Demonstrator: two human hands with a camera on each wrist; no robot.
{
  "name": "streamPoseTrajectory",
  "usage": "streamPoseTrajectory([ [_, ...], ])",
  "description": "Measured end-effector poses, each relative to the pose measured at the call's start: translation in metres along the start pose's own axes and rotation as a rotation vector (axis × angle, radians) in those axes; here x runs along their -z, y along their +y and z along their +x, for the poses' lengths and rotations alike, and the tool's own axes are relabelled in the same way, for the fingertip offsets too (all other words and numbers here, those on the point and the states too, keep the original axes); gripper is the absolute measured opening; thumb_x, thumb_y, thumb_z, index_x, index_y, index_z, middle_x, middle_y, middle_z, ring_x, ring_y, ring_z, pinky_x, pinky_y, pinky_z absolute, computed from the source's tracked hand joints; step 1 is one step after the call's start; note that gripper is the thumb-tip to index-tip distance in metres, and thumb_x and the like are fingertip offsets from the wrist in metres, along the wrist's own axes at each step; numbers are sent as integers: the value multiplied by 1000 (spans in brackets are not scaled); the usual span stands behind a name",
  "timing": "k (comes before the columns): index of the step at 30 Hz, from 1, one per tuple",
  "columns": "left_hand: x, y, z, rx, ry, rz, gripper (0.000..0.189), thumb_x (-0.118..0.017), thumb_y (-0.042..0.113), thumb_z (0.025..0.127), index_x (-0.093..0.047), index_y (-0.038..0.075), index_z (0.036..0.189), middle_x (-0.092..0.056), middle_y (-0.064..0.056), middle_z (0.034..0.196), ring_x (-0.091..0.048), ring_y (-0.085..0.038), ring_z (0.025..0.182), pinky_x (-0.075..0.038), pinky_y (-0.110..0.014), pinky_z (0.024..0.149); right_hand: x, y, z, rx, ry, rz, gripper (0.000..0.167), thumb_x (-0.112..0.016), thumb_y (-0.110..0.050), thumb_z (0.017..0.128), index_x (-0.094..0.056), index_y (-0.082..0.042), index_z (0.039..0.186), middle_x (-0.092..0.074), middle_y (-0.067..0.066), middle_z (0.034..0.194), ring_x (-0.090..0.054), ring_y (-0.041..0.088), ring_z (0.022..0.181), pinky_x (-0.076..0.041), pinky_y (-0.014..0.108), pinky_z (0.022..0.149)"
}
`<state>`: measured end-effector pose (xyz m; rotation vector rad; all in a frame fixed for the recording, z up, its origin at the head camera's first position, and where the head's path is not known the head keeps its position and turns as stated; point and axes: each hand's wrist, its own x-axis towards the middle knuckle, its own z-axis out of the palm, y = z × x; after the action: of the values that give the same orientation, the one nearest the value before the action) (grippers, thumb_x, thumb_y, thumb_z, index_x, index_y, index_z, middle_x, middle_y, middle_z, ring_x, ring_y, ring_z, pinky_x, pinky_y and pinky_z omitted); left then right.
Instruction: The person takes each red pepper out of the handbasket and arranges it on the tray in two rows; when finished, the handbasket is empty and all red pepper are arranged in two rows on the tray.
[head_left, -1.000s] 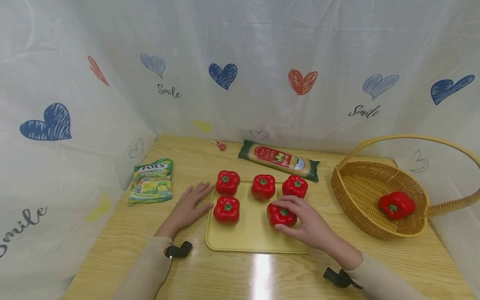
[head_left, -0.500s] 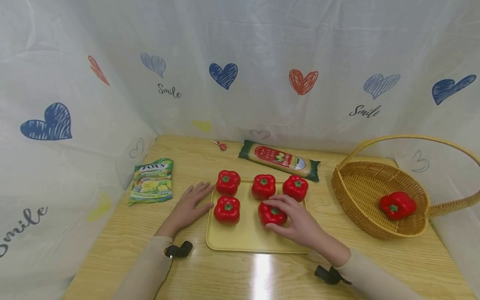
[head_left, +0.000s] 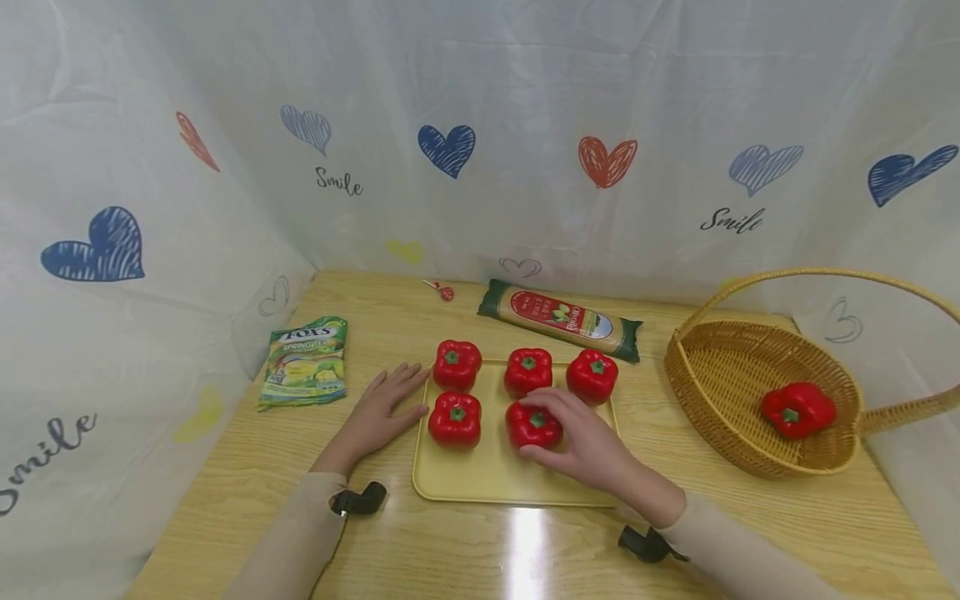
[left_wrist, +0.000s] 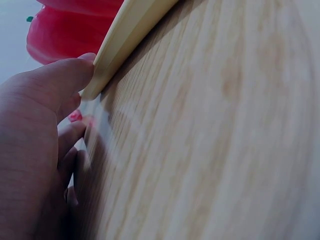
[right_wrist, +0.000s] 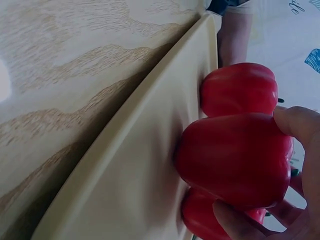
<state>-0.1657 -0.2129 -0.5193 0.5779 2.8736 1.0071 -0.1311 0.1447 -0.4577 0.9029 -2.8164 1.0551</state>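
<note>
My right hand (head_left: pixel 588 446) grips a red bell pepper (head_left: pixel 531 427) with thumb and fingers on opposite sides. That pepper stands upright on the yellow tray (head_left: pixel 517 483), green stem up. In the right wrist view, fingertips touch the pepper (right_wrist: pixel 232 160) near its top. Several other peppers share the tray: a front left pepper (head_left: pixel 454 419), a back left pepper (head_left: pixel 457 365), a back middle pepper (head_left: pixel 528 372) and a back right pepper (head_left: pixel 592 377). My left hand (head_left: pixel 378 421) lies palm down with spread fingers, its thumb touching the tray's left edge (left_wrist: pixel 115 47).
At the right stands a wicker basket (head_left: pixel 697 400) with a tall handle and one red pepper (head_left: pixel 799 410) inside. Behind the tray lie a pasta packet (head_left: pixel 561 320) and a lollipop (head_left: pixel 446 293). A green candy bag (head_left: pixel 304 364) lies left of the left hand.
My right hand has moved left across the tray with the pepper, bringing it in front of the back middle pepper. The left hand has stayed in place.
</note>
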Motion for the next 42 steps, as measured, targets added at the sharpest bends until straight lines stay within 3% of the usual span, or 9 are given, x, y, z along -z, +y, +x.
streamPoseTrajectory([
  [16,-1,0,0,-23,22,3,63,-64,40,100,-45,16,155,-38,-11,161,-25,-34,153,-8,-53,126,-8,-7,6,-32,-3,-53,58,-87,-40,81,-64,-28,132,-52,-2,135,-55,18,119,-56,45,96],
  [25,-1,-1,1,-20,15,4,64,-64,41,100,-44,17,156,-38,-11,161,-24,-33,153,-8,-53,126,-7,-10,5,-71,-1,-64,66,-89,-44,78,-61,-23,133,-54,-3,135,-55,18,122,-56,45,97],
  [42,-2,-1,0,-36,33,-4,64,-63,42,100,-45,16,155,-39,-12,161,-25,-35,152,-8,-53,126,-8,-10,4,-58,15,-89,68,-89,-45,76,-63,-22,134,-53,-3,136,-52,19,126,-56,46,98],
])
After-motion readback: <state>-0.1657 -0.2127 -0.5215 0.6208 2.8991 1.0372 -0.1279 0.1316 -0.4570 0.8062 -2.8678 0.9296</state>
